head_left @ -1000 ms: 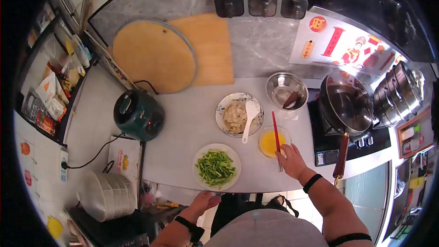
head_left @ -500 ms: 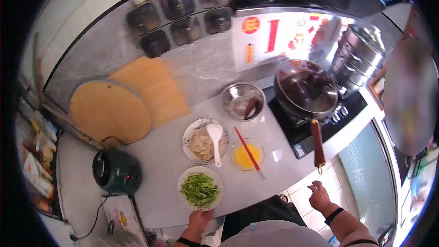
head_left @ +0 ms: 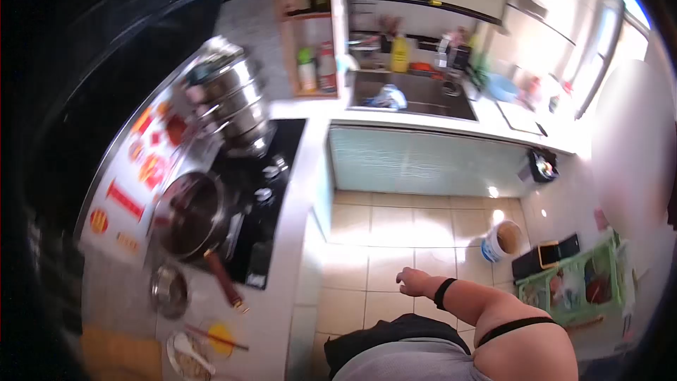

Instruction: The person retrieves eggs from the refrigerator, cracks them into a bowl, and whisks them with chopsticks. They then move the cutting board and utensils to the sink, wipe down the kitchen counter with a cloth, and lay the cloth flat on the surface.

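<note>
My right hand (head_left: 413, 281) hangs over the tiled floor, its fingers loosely apart and nothing in them. My left hand is out of the picture. To the left, a wok (head_left: 189, 215) with a wooden handle (head_left: 224, 281) sits on the black stove (head_left: 255, 240). Below it on the counter are a steel bowl (head_left: 169, 291) and a glass bowl of yellow liquid, perhaps beaten egg (head_left: 221, 339), with red chopsticks (head_left: 204, 334) across it. A plate of pale food (head_left: 190, 367) carrying a white rice spoon (head_left: 185, 346) is partly cut off at the bottom edge.
A stacked steel steamer (head_left: 236, 102) stands behind the stove. Ahead is a sink (head_left: 416, 95) with a yellow bottle (head_left: 400, 53) behind it. On the floor to the right are a white bucket (head_left: 502, 241) and a green crate (head_left: 575, 286) with things inside.
My view has swung right, from the counter to the sink and floor. My left hand, which was at the plate of chopped green vegetables, has left the view along with that plate.
</note>
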The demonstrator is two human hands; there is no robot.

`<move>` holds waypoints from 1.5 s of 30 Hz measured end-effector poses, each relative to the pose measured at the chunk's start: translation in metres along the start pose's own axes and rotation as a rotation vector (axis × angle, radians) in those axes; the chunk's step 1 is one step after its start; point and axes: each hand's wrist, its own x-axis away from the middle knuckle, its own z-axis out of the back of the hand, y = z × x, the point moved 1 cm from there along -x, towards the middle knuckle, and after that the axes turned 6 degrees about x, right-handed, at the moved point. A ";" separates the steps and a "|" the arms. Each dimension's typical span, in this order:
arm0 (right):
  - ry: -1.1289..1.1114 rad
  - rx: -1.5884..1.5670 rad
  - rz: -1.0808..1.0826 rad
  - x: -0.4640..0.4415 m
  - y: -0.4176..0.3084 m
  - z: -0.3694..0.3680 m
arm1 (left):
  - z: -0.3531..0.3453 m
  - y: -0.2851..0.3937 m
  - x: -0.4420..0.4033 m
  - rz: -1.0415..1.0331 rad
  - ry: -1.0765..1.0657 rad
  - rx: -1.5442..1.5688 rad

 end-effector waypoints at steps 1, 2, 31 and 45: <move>0.014 -0.041 -0.036 0.013 0.020 0.002 | -0.027 0.012 -0.010 0.004 -0.017 -0.069; 0.026 -0.080 -0.062 0.025 0.044 0.003 | -0.056 0.023 -0.018 -0.006 -0.029 -0.139; 0.239 -0.584 -1.188 0.256 0.586 0.029 | -0.945 0.245 -0.129 -1.189 -0.702 -1.037; 1.139 -0.226 -1.059 0.141 0.878 0.275 | -1.370 0.254 0.000 -1.091 -0.815 -1.346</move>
